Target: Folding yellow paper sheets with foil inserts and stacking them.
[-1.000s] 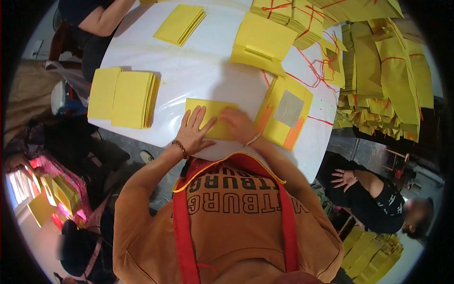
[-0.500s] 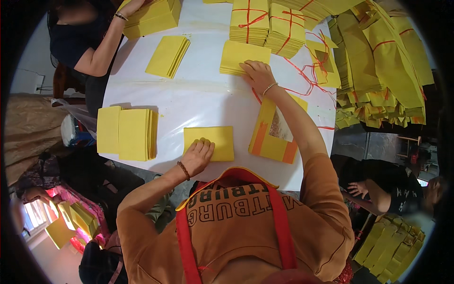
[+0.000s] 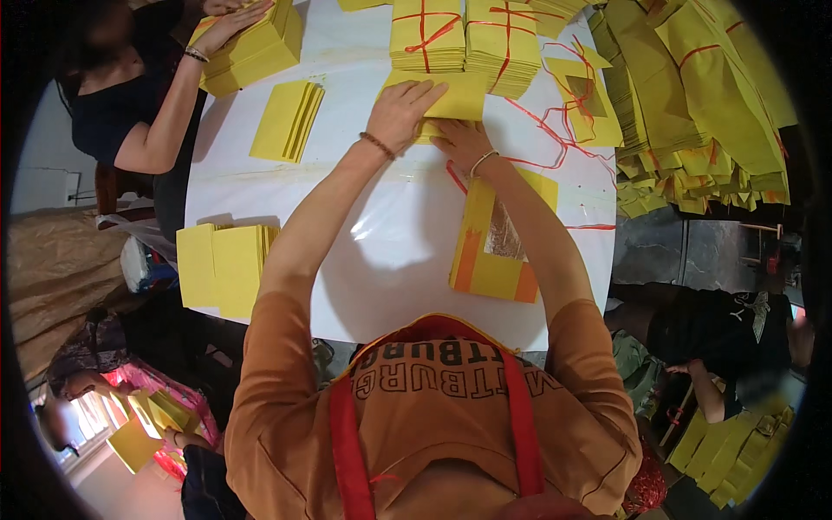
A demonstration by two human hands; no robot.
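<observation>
My left hand (image 3: 401, 114) grips a folded yellow paper piece (image 3: 459, 95) by its left side, fingers laid over the top. It lies above a stack of matching yellow paper (image 3: 428, 132), most of which it covers. At the near edge of that stack is my right hand (image 3: 464, 143), its fingers stretched out against the paper and their tips partly hidden under the upper piece. Below my right forearm lies a yellow paper piece with orange bands and a silvery patch (image 3: 468, 247), partly covered by the arm.
Red-tied yellow bundles (image 3: 427, 39) stand behind the stack, with loose red string (image 3: 555, 156) to the right. Yellow stacks lie at left (image 3: 227, 269) and far left (image 3: 288, 121). A co-worker's hand (image 3: 227, 28) rests on a tall yellow pile. Hanging yellow sheets (image 3: 693, 95) fill the right.
My left hand has moved from the near table edge up to the far stack, bringing the yellow paper piece along. My right hand has slid down to the stack's near edge.
</observation>
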